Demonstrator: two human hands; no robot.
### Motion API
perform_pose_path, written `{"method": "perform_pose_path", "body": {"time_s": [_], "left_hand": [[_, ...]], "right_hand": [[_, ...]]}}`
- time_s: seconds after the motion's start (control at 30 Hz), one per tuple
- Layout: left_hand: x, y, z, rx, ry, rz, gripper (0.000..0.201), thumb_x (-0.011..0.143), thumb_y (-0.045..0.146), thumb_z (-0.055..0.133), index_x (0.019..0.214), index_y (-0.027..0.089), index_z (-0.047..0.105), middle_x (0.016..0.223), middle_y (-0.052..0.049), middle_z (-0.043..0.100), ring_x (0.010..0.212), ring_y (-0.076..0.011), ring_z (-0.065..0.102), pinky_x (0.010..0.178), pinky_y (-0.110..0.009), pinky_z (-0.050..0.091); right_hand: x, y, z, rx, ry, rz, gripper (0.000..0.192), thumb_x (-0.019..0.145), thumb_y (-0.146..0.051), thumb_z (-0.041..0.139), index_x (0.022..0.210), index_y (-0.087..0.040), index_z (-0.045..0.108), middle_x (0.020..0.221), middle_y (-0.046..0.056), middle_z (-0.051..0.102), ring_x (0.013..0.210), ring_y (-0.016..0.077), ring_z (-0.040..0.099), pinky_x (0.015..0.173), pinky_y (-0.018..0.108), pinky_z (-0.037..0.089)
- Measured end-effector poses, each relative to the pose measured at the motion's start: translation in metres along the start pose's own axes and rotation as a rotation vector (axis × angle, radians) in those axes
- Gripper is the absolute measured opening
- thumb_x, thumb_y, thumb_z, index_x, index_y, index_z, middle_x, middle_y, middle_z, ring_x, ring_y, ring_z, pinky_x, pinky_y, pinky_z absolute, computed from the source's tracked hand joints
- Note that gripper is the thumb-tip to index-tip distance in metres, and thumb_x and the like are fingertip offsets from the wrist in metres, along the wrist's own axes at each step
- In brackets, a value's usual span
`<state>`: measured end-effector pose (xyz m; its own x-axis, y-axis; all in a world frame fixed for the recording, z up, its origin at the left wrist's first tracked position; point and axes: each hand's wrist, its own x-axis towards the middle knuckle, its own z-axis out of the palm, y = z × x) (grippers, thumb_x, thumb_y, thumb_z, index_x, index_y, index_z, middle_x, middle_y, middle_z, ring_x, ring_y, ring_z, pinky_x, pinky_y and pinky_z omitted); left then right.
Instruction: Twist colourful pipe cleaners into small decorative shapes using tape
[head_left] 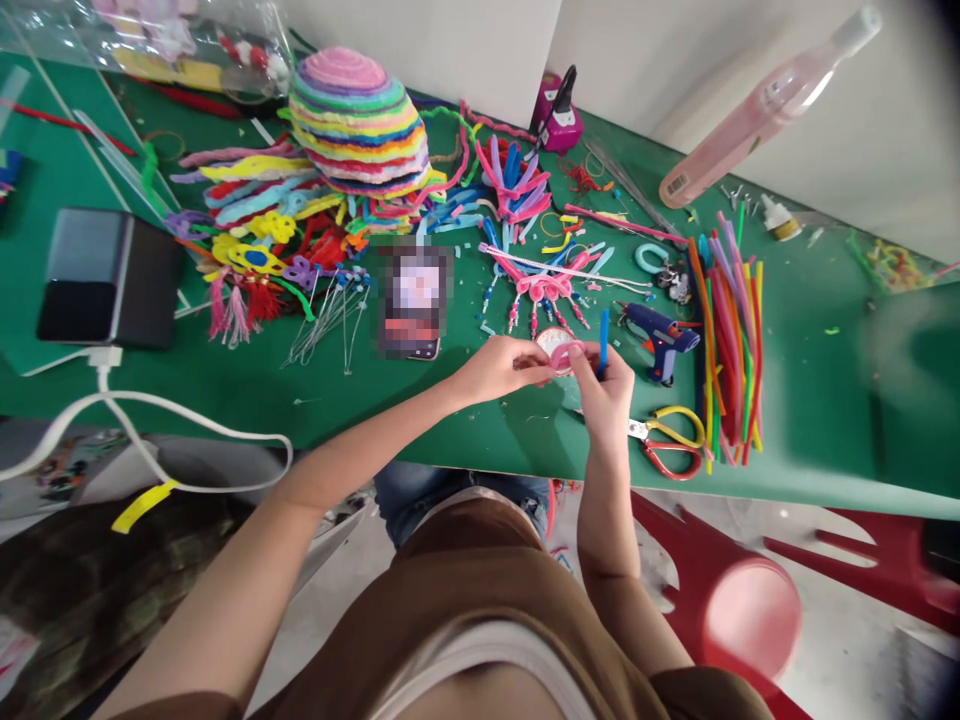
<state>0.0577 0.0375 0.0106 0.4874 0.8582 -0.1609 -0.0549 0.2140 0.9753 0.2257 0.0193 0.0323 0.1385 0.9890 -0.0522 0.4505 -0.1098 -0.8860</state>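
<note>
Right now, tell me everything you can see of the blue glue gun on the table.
The blue glue gun lies on its side on the green table, nozzle end toward the hands, its dark grip pointing to the table's near edge. It looks like plastic. It sits just right of the right hand, untouched, beside the bundle of pipe cleaners and above the scissors.

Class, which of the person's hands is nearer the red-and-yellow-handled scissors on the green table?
Right. The right hand is just left of the red-and-yellow-handled scissors; the left hand lies farther left, beyond it.
</note>
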Motion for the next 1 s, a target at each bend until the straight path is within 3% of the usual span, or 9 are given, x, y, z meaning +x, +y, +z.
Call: {"method": "perform_pose_path", "body": {"time_s": [0.27,0.47,0.53,0.6,0.73,0.83,0.93,1.0], "left_hand": [[0.002,0.002,-0.001,-0.114,-0.083,-0.177,0.011,0.079,0.021,0.064,0.085,0.013,0.07,0.08,-0.007,0.077,0.069,-0.0155,0.073,0.056,-0.021,0.046],[-0.002,0.003,-0.003,-0.184,-0.078,-0.27,0.022,0.084,0.028,0.055,0.092,0.013,0.069,0.083,-0.009,0.077,0.071,-0.0175,0.074,0.054,-0.02,0.046],[-0.01,0.001,0.0,-0.127,0.002,-0.209,0.027,0.081,0.032,0.065,0.099,0.013,0.068,0.083,-0.009,0.077,0.073,-0.0181,0.075,0.056,-0.021,0.048],[-0.02,-0.002,0.005,-0.058,0.174,-0.094,0.034,0.077,0.037,0.072,0.102,0.014,0.066,0.083,-0.008,0.077,0.076,-0.0187,0.074,0.062,-0.023,0.052],[-0.038,-0.004,0.019,0.179,0.443,0.118,0.03,0.075,0.036,0.076,0.095,0.017,0.068,0.085,-0.005,0.077,0.08,-0.0171,0.074,0.068,-0.023,0.057],[-0.042,-0.006,0.026,0.269,0.535,0.19,0.02,0.08,0.034,0.071,0.089,0.017,0.069,0.08,-0.004,0.077,0.071,-0.0154,0.073,0.068,-0.023,0.058],[-0.041,-0.011,0.03,0.188,0.576,0.183,0.023,0.085,0.038,0.067,0.09,0.016,0.07,0.083,-0.005,0.078,0.072,-0.0171,0.075,0.067,-0.024,0.059],[-0.041,-0.015,0.031,0.124,0.58,0.151,0.027,0.086,0.041,0.065,0.092,0.016,0.07,0.084,-0.006,0.078,0.073,-0.0187,0.075,0.064,-0.025,0.059]], "right_hand": [[0.01,-0.006,-0.003,0.033,-0.083,-0.005,0.027,0.084,-0.044,0.06,0.08,-0.019,0.067,0.059,-0.004,0.054,0.056,0.0093,0.046,0.058,0.026,0.038],[0.016,-0.011,-0.005,0.132,-0.155,-0.004,0.023,0.08,-0.039,0.065,0.073,-0.018,0.068,0.062,-0.001,0.063,0.056,0.0103,0.053,0.059,0.026,0.042],[0.014,-0.011,-0.003,0.195,-0.217,0.009,0.022,0.079,-0.039,0.066,0.072,-0.018,0.068,0.064,-0.001,0.065,0.058,0.0107,0.055,0.061,0.026,0.044],[0.011,-0.012,0.0,0.226,-0.265,0.004,0.024,0.079,-0.041,0.067,0.072,-0.018,0.069,0.067,-0.001,0.066,0.062,0.0113,0.057,0.064,0.027,0.045],[0.004,-0.012,0.008,0.202,-0.233,-0.004,0.029,0.078,-0.045,0.068,0.069,-0.018,0.07,0.062,-0.002,0.062,0.058,0.0098,0.05,0.061,0.026,0.041],[0.001,-0.012,0.012,0.19,-0.26,-0.013,0.033,0.081,-0.048,0.063,0.072,-0.018,0.072,0.058,-0.002,0.057,0.055,0.0091,0.044,0.056,0.026,0.036],[0.0,-0.011,0.011,0.177,-0.257,-0.011,0.037,0.084,-0.051,0.058,0.082,-0.018,0.074,0.058,-0.002,0.055,0.053,0.0083,0.038,0.054,0.025,0.034],[-0.001,-0.01,0.01,0.183,-0.269,0.01,0.037,0.08,-0.051,0.063,0.09,-0.018,0.075,0.064,-0.002,0.06,0.053,0.0079,0.038,0.054,0.025,0.033]]}}
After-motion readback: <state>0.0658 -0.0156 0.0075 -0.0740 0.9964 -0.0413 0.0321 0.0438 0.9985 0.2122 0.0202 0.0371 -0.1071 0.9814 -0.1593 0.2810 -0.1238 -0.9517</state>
